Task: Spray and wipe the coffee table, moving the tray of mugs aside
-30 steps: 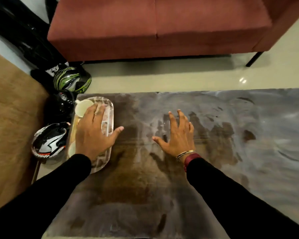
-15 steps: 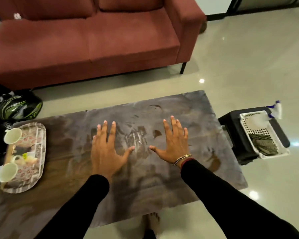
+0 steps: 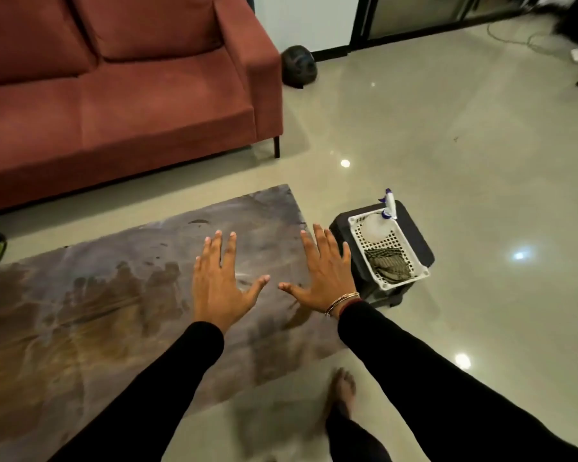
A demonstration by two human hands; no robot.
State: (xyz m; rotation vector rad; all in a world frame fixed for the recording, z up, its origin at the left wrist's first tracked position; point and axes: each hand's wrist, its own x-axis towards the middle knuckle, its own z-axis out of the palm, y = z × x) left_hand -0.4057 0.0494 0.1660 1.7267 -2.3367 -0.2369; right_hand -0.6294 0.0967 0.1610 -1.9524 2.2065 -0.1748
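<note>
The coffee table has a dark marbled grey-brown top and fills the lower left. My left hand hovers over its right part, fingers spread, holding nothing. My right hand is over the table's right end, also spread and empty, with bangles at the wrist. To the right of the table a white perforated basket sits on a black stool. In it stand a spray bottle with a blue-and-white nozzle and a folded grey cloth. The tray of mugs is out of view.
A red sofa stands behind the table, across a strip of glossy beige floor. A dark helmet lies on the floor by the sofa's arm. My bare foot is on the floor at the table's near right corner.
My view swung right: the tray of mugs left the frame and the basket came closer to centre. My left hand came off the tray; both hands shifted toward the table's right end.
</note>
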